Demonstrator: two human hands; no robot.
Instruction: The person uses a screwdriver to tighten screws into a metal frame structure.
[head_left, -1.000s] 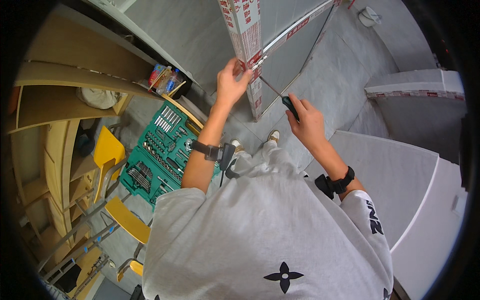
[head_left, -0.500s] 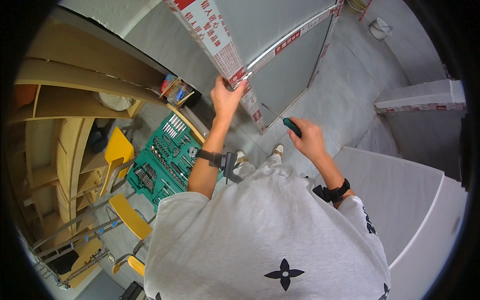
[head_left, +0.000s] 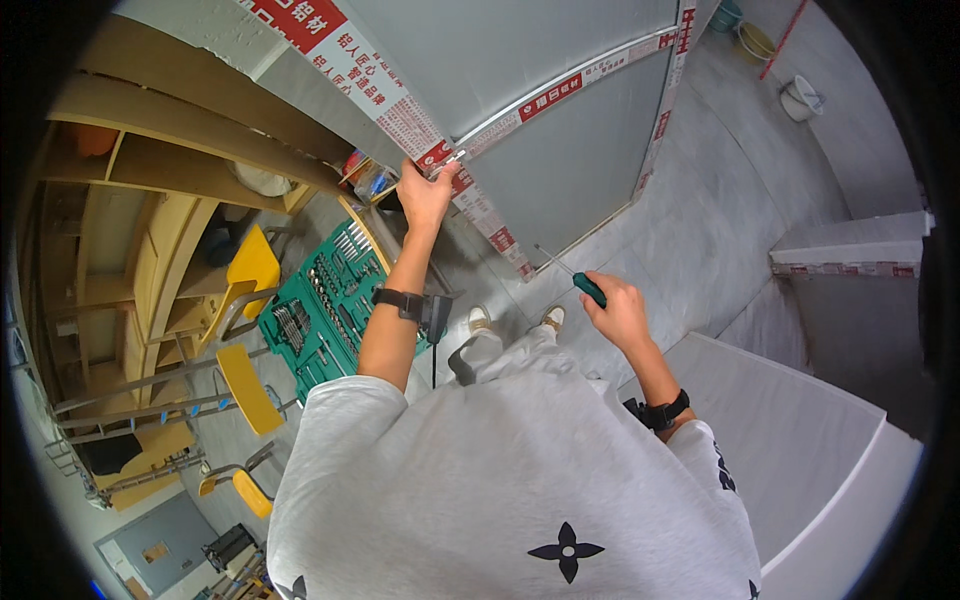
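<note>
A tall grey-panelled door [head_left: 570,140], its metal frame covered in red and white film, stands in front of me. My left hand [head_left: 424,198] is closed around the near edge of that frame, thumb and fingers on either side, beside a small silver metal fitting [head_left: 452,160]. What the fingers on the far side touch is hidden. Lower and to the right, my right hand [head_left: 618,312] grips a screwdriver [head_left: 590,290] by its dark green handle. Its thin shaft points up and left toward the door's bottom corner, apart from it.
An open green tool case [head_left: 325,315] with sockets and bits lies at my left, near yellow chairs [head_left: 250,390] and wooden shelving [head_left: 150,190]. A pale panel [head_left: 760,430] stands close on my right. Buckets [head_left: 800,98] sit at the far right.
The door's held edge and my left hand now appear further left in view, and more of the door face shows. My right hand keeps its hold on the screwdriver, slightly lower in view.
</note>
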